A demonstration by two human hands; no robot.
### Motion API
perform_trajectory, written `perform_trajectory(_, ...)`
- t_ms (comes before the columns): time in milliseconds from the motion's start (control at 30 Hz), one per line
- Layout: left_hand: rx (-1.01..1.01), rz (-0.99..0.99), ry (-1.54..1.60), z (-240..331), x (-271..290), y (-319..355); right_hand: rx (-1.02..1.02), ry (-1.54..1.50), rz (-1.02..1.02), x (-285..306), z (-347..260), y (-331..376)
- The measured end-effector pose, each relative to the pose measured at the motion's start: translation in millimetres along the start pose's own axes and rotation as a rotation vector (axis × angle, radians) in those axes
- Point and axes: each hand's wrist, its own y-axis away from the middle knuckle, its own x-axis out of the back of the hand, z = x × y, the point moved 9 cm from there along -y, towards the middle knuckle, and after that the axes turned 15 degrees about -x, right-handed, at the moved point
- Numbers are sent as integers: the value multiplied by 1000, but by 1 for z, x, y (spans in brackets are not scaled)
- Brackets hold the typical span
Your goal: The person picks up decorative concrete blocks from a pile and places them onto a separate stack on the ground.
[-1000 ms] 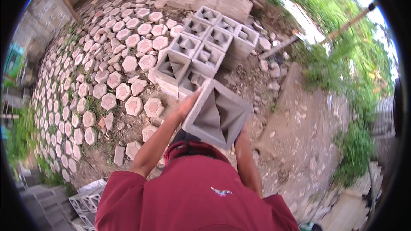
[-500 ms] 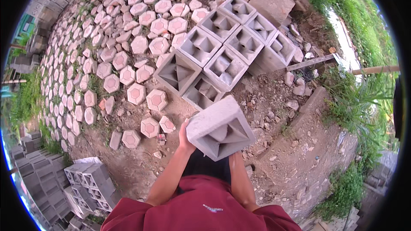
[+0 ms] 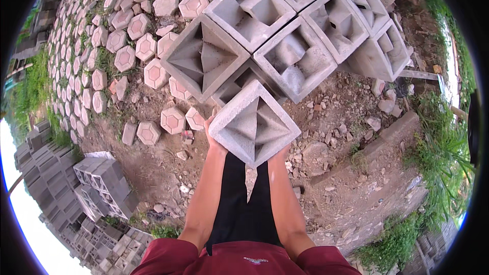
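Observation:
A square grey concrete vent block (image 3: 254, 124) with a hollow pyramid-shaped face is held in front of my body, turned like a diamond. My left hand (image 3: 211, 140) grips its lower left edge and my right hand (image 3: 283, 152) grips its lower right edge, mostly hidden under the block. Just beyond it lies a row of matching vent blocks (image 3: 285, 30) laid side by side on the dirt, the nearest one (image 3: 204, 58) close to the held block.
Hexagonal pavers (image 3: 127, 35) cover the ground at the left and back. Stacks of grey blocks (image 3: 97, 186) stand at the lower left. Rubble and a low concrete curb (image 3: 372, 147) lie to the right, with grass (image 3: 438, 153) beyond.
I have stepped closer to the row of laid blocks, which now fills the top of the view. The held block sits lower and nearer the row, still in both hands.

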Motion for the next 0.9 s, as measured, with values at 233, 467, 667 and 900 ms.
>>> perform_trajectory(233, -21, 251, -62, -2, 10, -24, 57, 95, 27, -12, -4, -19)
perform_trajectory(467, -37, 302, -43, 10, 3, -38, 5, 108, -58, -56, 18, -23)
perform_trajectory(667, -134, 246, -42, 7, -2, -59, 61, 86, 16, -39, 5, -51)
perform_trajectory(900, -190, 235, -36, 16, -16, -60, 60, 225, 153, -51, -3, -51)
